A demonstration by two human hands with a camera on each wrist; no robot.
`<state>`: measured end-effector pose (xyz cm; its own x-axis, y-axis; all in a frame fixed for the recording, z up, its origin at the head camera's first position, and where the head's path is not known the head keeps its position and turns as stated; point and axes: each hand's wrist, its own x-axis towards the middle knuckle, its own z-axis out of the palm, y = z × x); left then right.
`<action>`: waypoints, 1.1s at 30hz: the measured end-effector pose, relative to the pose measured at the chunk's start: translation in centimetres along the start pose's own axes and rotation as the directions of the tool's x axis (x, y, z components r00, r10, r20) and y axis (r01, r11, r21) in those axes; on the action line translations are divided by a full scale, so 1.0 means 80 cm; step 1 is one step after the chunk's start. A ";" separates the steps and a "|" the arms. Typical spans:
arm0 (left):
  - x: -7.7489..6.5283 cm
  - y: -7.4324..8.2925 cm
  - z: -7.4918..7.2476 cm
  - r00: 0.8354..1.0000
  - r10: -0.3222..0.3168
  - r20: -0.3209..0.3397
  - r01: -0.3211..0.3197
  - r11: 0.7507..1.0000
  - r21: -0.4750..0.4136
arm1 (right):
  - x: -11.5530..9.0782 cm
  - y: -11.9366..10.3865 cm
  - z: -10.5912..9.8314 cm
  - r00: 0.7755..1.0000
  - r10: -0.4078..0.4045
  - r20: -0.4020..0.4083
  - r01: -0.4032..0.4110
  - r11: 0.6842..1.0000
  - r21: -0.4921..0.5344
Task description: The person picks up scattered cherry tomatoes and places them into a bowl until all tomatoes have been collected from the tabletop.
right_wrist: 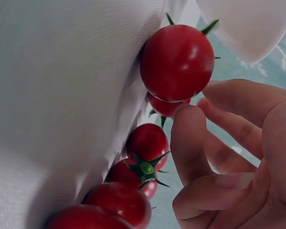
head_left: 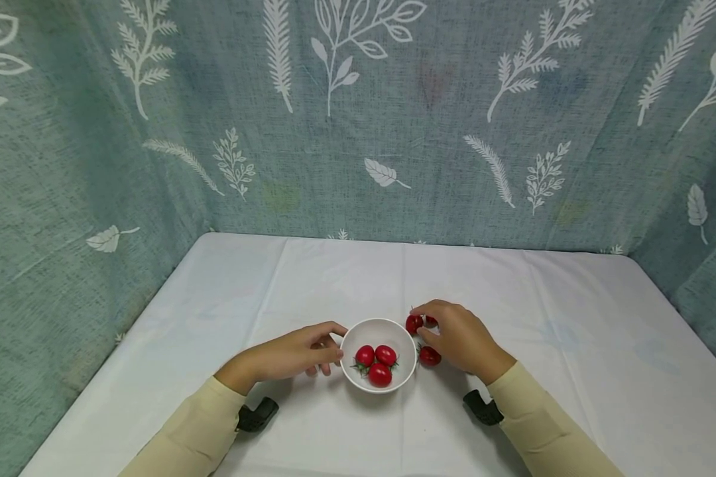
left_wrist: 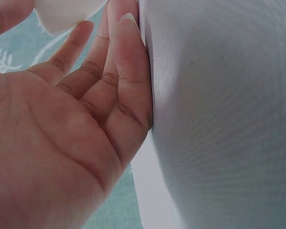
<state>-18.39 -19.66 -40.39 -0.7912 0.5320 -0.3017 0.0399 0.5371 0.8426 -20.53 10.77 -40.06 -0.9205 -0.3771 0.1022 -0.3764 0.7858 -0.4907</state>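
Note:
A white bowl [head_left: 349, 379] stands on the table with three red cherry tomatoes [head_left: 380, 375] in it. Against its left side my left hand [head_left: 295, 351] rests, thumb and index fingertips at the wall; in the left wrist view its other fingers lie along the cloth. Just right of the bowl, my right hand [head_left: 462, 338] has thumb and index finger around a cherry tomato [head_left: 414, 324], which is low over the cloth. Another cherry tomato [head_left: 429, 356] lies below that hand, large in the right wrist view. More cherry tomatoes [right_wrist: 119, 202] sit in a row, mostly hidden by the hand from above.
A white cloth [head_left: 310, 285] covers the table, with faint fold lines. Behind and at both sides hangs a blue-green curtain [head_left: 346, 165] with white leaf prints. Each wrist carries a black camera mount [head_left: 258, 415] below a beige sleeve.

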 end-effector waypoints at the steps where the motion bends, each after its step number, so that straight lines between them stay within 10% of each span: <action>1: 0.000 0.000 0.000 1.000 0.000 0.000 0.000 1.000 0.001 | 0.000 0.000 0.000 1.000 0.003 0.005 -0.003 1.000 -0.001; 33: 0.000 0.001 0.000 1.000 -0.005 0.003 0.005 1.000 -0.005 | 0.002 -0.002 0.006 0.999 0.037 0.019 -0.035 0.997 -0.074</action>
<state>-18.37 -19.60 -40.35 -0.7897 0.5310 -0.3072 0.0330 0.5369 0.8430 -20.56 10.35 -40.37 -0.9315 -0.3574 0.0676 -0.3505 0.8325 -0.4290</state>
